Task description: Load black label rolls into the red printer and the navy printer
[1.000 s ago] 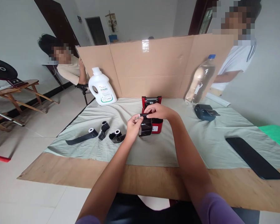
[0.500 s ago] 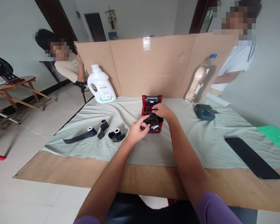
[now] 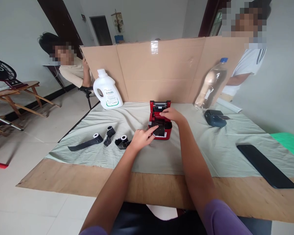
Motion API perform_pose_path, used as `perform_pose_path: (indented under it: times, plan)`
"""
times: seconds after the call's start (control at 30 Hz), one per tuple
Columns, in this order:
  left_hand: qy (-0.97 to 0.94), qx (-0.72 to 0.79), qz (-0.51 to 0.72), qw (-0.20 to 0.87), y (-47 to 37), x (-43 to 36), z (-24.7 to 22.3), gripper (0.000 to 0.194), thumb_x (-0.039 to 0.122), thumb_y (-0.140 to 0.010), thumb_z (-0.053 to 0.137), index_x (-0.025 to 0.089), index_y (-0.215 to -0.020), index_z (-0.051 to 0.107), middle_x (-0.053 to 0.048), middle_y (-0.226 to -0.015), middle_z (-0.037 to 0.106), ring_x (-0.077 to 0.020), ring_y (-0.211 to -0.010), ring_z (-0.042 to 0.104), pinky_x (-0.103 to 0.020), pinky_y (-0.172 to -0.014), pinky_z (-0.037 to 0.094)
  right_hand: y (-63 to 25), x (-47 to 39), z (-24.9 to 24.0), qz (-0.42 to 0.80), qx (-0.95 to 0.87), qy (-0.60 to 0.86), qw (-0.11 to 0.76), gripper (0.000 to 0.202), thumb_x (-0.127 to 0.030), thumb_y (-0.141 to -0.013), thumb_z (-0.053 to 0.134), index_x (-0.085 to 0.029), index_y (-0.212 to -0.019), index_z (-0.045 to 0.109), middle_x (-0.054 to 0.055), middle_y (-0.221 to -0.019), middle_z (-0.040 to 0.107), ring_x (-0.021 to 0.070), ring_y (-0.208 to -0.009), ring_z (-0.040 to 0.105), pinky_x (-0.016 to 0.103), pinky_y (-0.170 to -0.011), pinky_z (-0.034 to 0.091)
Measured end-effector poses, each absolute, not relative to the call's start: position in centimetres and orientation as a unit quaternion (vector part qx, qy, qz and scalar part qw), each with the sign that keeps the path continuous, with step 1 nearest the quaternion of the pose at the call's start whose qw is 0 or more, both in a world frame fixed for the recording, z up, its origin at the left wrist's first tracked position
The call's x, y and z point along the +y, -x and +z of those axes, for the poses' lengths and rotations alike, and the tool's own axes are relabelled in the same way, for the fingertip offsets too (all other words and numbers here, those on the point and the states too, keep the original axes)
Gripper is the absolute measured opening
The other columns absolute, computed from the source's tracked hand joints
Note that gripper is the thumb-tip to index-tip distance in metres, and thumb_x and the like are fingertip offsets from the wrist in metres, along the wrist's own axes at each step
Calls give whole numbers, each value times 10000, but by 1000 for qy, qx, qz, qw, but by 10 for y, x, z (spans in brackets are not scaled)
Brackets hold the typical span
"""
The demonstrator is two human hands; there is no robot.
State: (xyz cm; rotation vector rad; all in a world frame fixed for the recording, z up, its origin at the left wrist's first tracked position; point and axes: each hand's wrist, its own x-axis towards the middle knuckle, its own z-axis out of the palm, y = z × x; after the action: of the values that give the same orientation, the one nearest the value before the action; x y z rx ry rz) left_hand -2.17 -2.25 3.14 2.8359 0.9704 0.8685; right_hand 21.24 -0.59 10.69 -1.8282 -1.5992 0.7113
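Note:
A small red printer [image 3: 167,128] stands open on the pale cloth [image 3: 210,147] in the middle of the table. A black roll [image 3: 159,129] sits in it, with its loose end hanging over the front. My right hand [image 3: 171,114] lies over the printer's top, fingers on the roll. My left hand [image 3: 139,139] is just in front of the printer, its index finger stretched out and touching the hanging black end. Three loose black rolls [image 3: 109,132] with white cores lie on the cloth to the left.
A cardboard screen [image 3: 161,68] stands at the back, with a white detergent bottle [image 3: 107,91] and a plastic bottle [image 3: 210,85] before it. A dark blue device [image 3: 215,118], a black phone [image 3: 266,165] and something green [image 3: 290,140] lie to the right. Two people are beyond the screen.
The black roll was held up in both hands in front of the printer; it has gone down into the printer. My left hand has drawn back, only its index finger touching.

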Motion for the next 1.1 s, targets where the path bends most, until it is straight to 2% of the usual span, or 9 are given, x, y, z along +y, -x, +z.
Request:
perform_pose_path:
  times: [0.1,0.2,0.3,0.4,0.53,0.73,0.87,1.0,1.1]
  plan:
    - [-912,273,307,-19,21,-20,27,428,194,-954,506,296,-1339,661,30,-675,693,-131,-587,616,-220,-625,433,-233,-6,105,238,-531,697,419,308,-476,-813,630,-187,-719,683,58,-815,709,216,-836,615,353,-833,463]
    - [-912,223,342,-40,21,-20,25,401,197,-988,459,268,-1317,678,14,-739,730,-126,-614,634,-217,-624,449,-238,-1,98,162,-451,687,546,366,-546,-814,617,-201,-920,672,74,-1023,701,232,-1020,594,367,-928,444]
    - [-907,191,373,-48,20,-19,24,381,208,-1009,437,235,-1302,679,1,-791,747,-128,-640,649,-222,-626,467,-227,5,89,218,-446,614,614,436,-601,-856,519,-245,-1078,637,50,-1163,664,206,-1068,575,350,-933,448]
    - [-901,171,395,-57,21,-18,25,366,214,-1023,423,218,-1280,683,-7,-796,744,-132,-651,653,-230,-625,480,-217,5,83,264,-427,584,638,405,-601,-847,479,-243,-955,636,27,-1035,670,201,-963,579,336,-852,467]
    - [-894,161,413,-64,19,-20,28,365,217,-1034,399,199,-1252,691,-9,-761,719,-134,-639,643,-236,-612,485,-215,-6,70,240,-421,588,648,237,-446,-747,559,-219,-776,622,36,-967,650,212,-934,577,351,-866,468]
    - [-884,171,435,-26,10,-30,26,355,210,-1029,404,212,-1249,683,-11,-800,694,-119,-664,641,-227,-638,505,-222,-24,37,292,-438,564,636,535,-406,-708,597,-270,-1225,614,75,-1392,563,272,-1216,546,449,-1050,433]
    - [-872,183,455,-8,8,-32,21,320,191,-998,460,221,-1204,704,-9,-791,660,-106,-651,621,-207,-607,492,-215,-24,22,359,-449,485,658,622,-379,-682,568,-269,-1294,575,56,-1415,584,272,-1293,524,450,-1109,407]
    - [-835,251,487,47,10,-29,23,354,211,-947,532,240,-1272,669,-71,-1073,668,-150,-890,670,-235,-750,543,-207,-24,20,363,-469,454,665,584,-364,-697,509,-256,-1263,599,45,-1315,654,252,-1247,567,421,-1076,449]
    - [-816,322,460,136,12,-26,26,557,258,-918,579,249,-1469,497,-109,-1395,573,-201,-1062,644,-283,-837,559,-205,-28,21,354,-479,474,649,569,-385,-723,480,-252,-1263,601,51,-1311,655,248,-1244,577,403,-1047,479]
